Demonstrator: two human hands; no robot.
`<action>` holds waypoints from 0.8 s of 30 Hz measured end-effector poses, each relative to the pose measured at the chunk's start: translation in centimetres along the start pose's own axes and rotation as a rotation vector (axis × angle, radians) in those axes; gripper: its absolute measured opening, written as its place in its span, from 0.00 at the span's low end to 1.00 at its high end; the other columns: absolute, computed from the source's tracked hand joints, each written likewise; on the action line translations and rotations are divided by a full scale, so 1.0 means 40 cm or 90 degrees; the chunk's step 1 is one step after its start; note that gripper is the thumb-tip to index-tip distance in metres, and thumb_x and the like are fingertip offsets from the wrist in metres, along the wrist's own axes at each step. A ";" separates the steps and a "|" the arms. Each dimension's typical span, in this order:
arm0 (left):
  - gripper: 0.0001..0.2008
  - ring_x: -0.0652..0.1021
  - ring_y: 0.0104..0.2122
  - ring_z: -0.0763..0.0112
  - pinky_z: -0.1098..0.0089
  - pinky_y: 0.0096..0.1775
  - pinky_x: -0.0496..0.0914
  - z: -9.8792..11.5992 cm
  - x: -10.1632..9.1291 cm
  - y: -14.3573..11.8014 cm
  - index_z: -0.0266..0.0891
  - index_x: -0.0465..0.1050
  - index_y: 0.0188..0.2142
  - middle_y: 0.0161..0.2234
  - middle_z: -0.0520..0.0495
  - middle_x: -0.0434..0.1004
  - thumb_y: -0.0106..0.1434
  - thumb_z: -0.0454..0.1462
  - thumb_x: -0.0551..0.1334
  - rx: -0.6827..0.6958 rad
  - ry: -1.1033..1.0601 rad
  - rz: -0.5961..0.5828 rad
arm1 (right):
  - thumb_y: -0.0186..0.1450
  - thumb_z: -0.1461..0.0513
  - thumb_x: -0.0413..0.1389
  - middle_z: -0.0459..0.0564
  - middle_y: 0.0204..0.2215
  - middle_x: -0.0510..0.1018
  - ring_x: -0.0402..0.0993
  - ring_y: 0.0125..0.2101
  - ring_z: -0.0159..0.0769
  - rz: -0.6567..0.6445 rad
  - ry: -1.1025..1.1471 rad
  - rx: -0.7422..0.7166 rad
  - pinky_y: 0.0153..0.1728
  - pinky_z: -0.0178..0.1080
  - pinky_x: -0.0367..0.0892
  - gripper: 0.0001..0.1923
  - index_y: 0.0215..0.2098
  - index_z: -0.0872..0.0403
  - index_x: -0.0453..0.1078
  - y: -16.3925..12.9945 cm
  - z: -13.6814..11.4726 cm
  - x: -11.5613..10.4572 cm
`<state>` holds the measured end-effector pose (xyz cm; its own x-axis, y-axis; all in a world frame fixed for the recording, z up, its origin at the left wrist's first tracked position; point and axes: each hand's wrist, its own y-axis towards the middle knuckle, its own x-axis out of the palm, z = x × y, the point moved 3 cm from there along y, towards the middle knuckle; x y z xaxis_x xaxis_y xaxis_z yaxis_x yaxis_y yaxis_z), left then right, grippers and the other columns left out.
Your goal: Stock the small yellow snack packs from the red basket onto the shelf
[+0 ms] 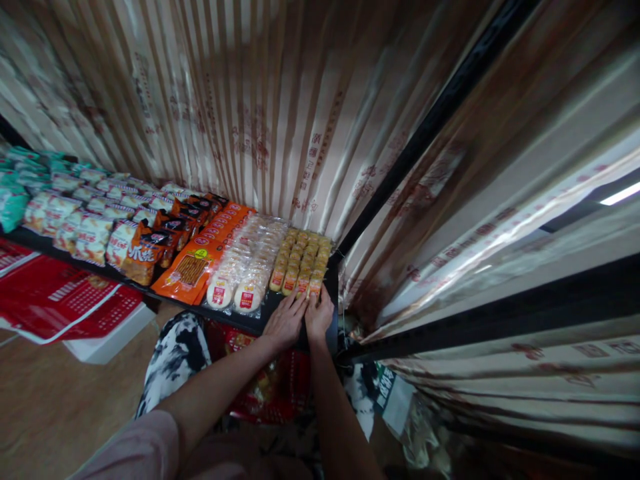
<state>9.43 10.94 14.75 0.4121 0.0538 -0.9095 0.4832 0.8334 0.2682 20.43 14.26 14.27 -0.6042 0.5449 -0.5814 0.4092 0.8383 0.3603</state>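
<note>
Two hands: both rest at the front end of the rows of small yellow snack packs (300, 257), at the right end of the black shelf (260, 327).
Left hand (286, 321): palm down, fingers stretched forward and spread, their tips on the nearest packs of the left rows; it grips nothing that I can see.
Right hand (319, 313): just beside the left one and touching it, fingers bent onto the front pack of the rightmost row; whether it pinches that pack or only presses it cannot be told.
Yellow packs: several rows running back toward the striped curtain (280, 120), close to the black upright post (400, 167).
Neighbours: just left lie rows of round white cakes in clear wrap (245, 267), then flat orange packets (200, 257), dark orange bags (150, 250) and pale bags (75, 220) further along.
Below the shelf: a red bag of goods (270, 387) sits between the forearms, over a black-and-white patterned cloth (175, 353).
Step in hand, as I judge it: squaring up the front of the yellow rows against the shelf edge.
Next move calls for: light, even pressure from both hands, so the rows stay straight and no pack slides off the front lip or into the white cakes.
</note>
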 end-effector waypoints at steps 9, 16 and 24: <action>0.24 0.48 0.63 0.62 0.59 0.59 0.55 -0.001 0.004 -0.005 0.31 0.59 0.57 0.61 0.40 0.54 0.60 0.31 0.50 0.005 -0.035 0.034 | 0.64 0.52 0.41 0.66 0.51 0.68 0.65 0.50 0.47 0.012 -0.013 0.011 0.50 0.48 0.59 0.30 0.55 0.65 0.59 -0.012 0.007 -0.008; 0.20 0.50 0.63 0.63 0.58 0.58 0.57 0.005 -0.020 -0.020 0.31 0.62 0.54 0.60 0.38 0.57 0.61 0.31 0.50 0.031 -0.056 0.049 | 0.64 0.54 0.41 0.66 0.50 0.69 0.63 0.52 0.46 0.045 0.016 -0.008 0.52 0.49 0.56 0.27 0.52 0.65 0.62 -0.057 -0.022 -0.038; 0.21 0.50 0.63 0.64 0.60 0.57 0.58 0.007 0.014 -0.135 0.33 0.57 0.58 0.59 0.40 0.60 0.65 0.34 0.48 0.066 -0.056 0.007 | 0.64 0.58 0.41 0.60 0.48 0.71 0.65 0.48 0.41 0.006 0.100 -0.027 0.50 0.47 0.60 0.21 0.51 0.60 0.63 -0.194 -0.065 -0.056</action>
<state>7.27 6.32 12.90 0.4814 0.0098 -0.8764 0.5542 0.7713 0.3130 16.84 6.59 14.68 -0.7017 0.5461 -0.4575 0.3875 0.8315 0.3981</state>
